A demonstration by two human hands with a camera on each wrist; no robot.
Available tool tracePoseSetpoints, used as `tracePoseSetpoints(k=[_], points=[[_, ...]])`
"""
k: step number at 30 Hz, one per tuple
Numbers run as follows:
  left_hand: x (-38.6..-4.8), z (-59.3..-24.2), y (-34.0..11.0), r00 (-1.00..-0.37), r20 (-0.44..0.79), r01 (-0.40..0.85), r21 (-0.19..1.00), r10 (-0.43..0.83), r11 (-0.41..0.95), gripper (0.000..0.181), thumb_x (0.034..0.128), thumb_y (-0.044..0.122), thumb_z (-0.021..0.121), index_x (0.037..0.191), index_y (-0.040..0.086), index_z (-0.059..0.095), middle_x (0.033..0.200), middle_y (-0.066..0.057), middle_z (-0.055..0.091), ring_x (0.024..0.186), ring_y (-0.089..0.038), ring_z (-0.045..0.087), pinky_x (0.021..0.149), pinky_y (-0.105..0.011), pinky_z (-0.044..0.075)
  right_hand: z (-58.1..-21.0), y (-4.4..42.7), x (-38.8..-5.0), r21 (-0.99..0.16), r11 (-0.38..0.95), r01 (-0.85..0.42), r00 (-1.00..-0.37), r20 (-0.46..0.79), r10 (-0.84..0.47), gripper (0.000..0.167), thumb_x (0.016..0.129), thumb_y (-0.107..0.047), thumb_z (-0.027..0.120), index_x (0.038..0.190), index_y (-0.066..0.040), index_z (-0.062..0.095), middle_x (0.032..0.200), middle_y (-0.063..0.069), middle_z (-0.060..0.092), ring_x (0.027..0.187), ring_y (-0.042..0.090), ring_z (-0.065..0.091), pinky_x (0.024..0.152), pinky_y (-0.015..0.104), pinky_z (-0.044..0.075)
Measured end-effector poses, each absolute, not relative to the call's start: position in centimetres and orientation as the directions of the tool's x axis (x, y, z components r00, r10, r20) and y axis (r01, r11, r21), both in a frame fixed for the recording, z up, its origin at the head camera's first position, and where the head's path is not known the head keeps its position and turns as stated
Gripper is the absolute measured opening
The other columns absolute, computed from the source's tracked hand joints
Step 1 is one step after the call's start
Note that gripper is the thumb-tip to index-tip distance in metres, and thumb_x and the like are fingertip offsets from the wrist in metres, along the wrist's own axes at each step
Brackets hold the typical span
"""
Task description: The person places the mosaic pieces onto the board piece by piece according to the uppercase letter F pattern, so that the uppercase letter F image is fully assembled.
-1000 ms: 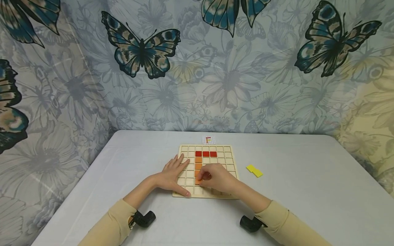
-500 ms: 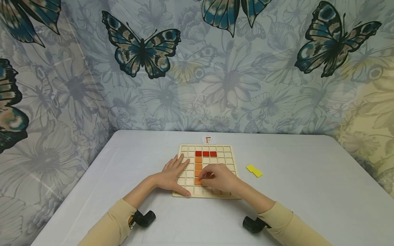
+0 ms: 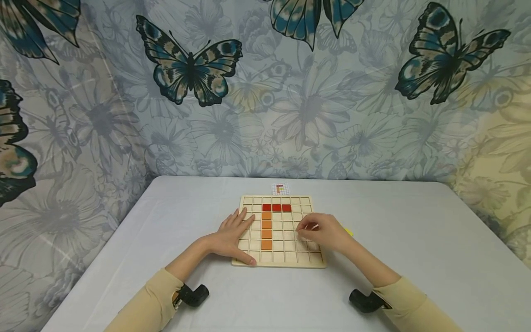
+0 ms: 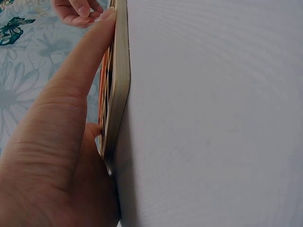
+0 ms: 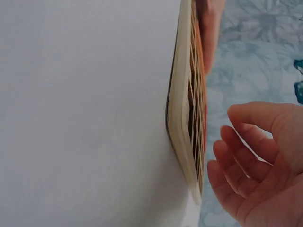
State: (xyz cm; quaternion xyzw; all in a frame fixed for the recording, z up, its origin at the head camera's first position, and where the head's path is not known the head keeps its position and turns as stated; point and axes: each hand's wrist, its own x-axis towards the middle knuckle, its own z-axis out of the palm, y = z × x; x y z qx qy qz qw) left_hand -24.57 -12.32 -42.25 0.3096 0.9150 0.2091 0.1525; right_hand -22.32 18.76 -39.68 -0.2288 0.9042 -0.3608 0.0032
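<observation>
A wooden grid board (image 3: 290, 259) lies on the white table. My left hand (image 3: 229, 236) rests on its left side with spread, straight fingers; in the left wrist view the thumb (image 4: 75, 71) lies along the board's near edge. Red tiles (image 3: 276, 208) form a short row near the board's top, and orange tiles (image 3: 267, 234) run down in a column from the leftmost red one. Over the right part of the board hovers my right hand (image 3: 327, 231). Its fingers are loosely bent, and the right wrist view shows nothing between thumb and fingertips (image 5: 227, 132).
Yellow tile (image 3: 349, 231) edges peek out behind the right hand, on the table right of the board. A small card (image 3: 280, 189) with a coloured grid pattern lies just beyond the board. Butterfly-patterned cloth (image 3: 307, 115) hangs behind the table.
My right hand has let go of the lowest orange tile and moved right, uncovering the column and now hiding most of the yellow tiles. The left hand has stayed in place.
</observation>
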Motion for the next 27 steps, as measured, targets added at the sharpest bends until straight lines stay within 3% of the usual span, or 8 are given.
tracePoseSetpoints(k=[12,21,27], points=[[-24.4,-42.1,-12.3,-0.764,-0.161,0.496,0.473,0.625,0.728,0.123,0.0702,0.061,0.079,0.158,0.011,0.008,0.161,-0.017,-0.012,0.146,-0.034,-0.016,0.115,-0.055,-0.002,-39.6,22.9,-22.8,-0.61,0.727,-0.315,-0.946,0.14,-0.293,0.004,0.087,-0.012,0.071,0.09,-0.012,0.07,0.091,0.0,0.066,0.082,0.017,0.059,0.065,0.031,0.049],[-24.5,-42.2,-12.3,-0.76,-0.147,0.504,0.484,0.634,0.716,0.123,0.0698,0.06,0.079,0.158,0.009,0.009,0.161,-0.018,-0.011,0.146,-0.036,-0.015,0.115,-0.056,0.0,-39.5,24.9,-23.1,-0.494,0.832,-0.254,-0.966,0.085,-0.245,0.02,0.078,-0.008,0.077,0.095,-0.002,0.067,0.093,0.01,0.065,0.087,0.028,0.059,0.077,0.045,0.049],[-24.6,-42.2,-12.3,-0.761,-0.16,0.501,0.47,0.629,0.726,0.123,0.0699,0.062,0.078,0.158,0.012,0.008,0.161,-0.016,-0.012,0.146,-0.033,-0.017,0.116,-0.054,-0.002,-39.6,25.3,-23.3,-0.513,0.826,-0.234,-0.97,0.066,-0.233,0.027,0.079,-0.003,0.076,0.103,0.001,0.066,0.098,0.012,0.065,0.088,0.028,0.059,0.073,0.04,0.051]])
